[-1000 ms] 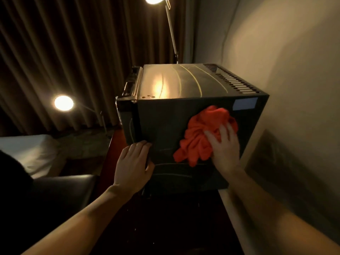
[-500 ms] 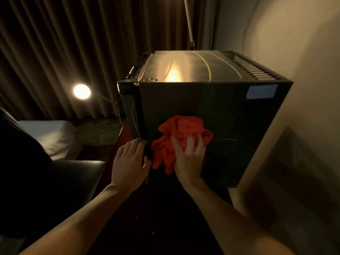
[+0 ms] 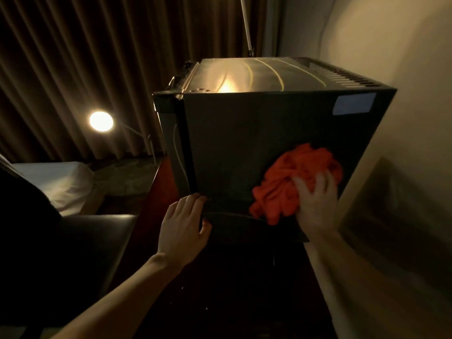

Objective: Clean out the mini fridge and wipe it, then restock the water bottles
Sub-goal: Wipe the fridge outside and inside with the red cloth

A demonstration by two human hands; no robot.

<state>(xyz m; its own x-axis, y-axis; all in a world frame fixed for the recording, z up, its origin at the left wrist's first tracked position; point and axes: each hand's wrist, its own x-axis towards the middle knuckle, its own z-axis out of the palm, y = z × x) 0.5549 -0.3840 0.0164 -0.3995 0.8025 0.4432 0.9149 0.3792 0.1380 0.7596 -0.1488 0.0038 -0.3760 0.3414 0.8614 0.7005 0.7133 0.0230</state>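
- Left hand (image 3: pixel 182 228): fingers straight, resting on lower left corner of the black box-shaped mini fridge (image 3: pixel 234 148).
- Right hand (image 3: pixel 315 204): flat, fingers spread, pressing a crumpled orange cloth (image 3: pixel 291 182) against the fridge's near side, low and toward the right.
- Fridge stands on a dark surface (image 3: pixel 220 289), beside the beige wall (image 3: pixel 391 45).
- Beyond: round lit lamp (image 3: pixel 101 121), brown curtains (image 3: pixel 85 57).

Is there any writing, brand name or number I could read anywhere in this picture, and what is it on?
No text can be read here.
Blue sticker on the upper right of the mini fridge: too blurred and dim to tell whether it bears any print.
Orange cloth under the right hand: no label shows.
Fridge top: only curved streaks and lamp glare, no lettering.
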